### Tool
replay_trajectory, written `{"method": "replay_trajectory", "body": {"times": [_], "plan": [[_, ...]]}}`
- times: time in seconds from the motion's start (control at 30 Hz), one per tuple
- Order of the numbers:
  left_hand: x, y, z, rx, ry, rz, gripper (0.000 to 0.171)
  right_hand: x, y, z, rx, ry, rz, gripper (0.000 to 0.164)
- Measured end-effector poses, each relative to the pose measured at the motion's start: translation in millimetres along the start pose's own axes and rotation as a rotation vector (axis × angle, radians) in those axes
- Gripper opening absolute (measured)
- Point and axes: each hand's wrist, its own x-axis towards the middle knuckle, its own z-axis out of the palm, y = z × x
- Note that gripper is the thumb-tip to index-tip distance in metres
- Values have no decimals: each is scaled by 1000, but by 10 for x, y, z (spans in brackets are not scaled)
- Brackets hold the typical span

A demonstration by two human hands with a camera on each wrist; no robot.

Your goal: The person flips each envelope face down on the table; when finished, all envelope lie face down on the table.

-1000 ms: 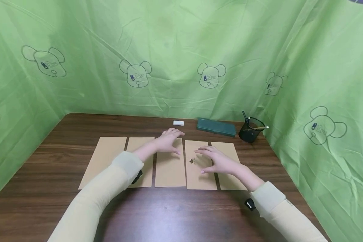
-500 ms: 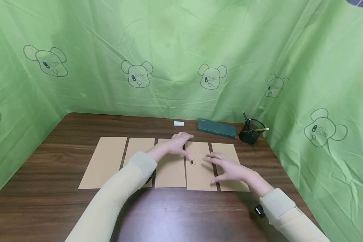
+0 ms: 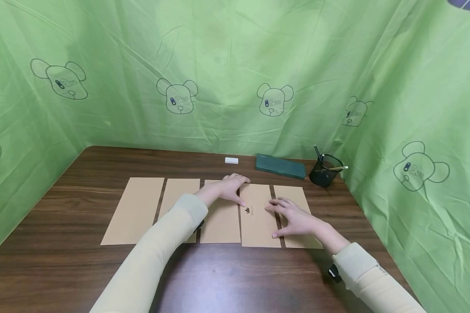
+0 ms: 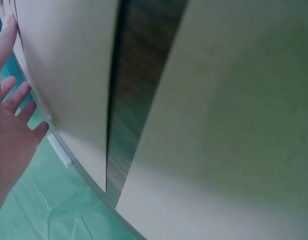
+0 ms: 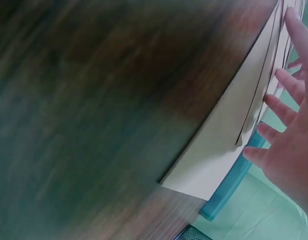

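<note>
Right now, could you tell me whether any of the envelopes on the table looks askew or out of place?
Nothing stands out. The five envelopes lie flat, side by side in a row. Only the fourth one shows a small dark mark; both hands, left and right, rest around it.

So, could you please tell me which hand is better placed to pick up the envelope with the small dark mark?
Probably the right hand: its open fingers lie on the marked envelope, near its right edge. The left hand only reaches that envelope's top left corner, mostly over the neighbouring envelope.
</note>
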Motion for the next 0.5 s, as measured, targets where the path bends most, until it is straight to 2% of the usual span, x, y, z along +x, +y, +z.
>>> {"method": "replay_trajectory", "body": {"times": [0.2, 0.5], "plan": [[16, -24, 11, 10, -6, 4, 81, 10, -3, -9, -10, -11, 14, 82], [-22, -17, 1, -12, 8, 3, 77, 10, 33, 2, -13, -17, 27, 83]]}}
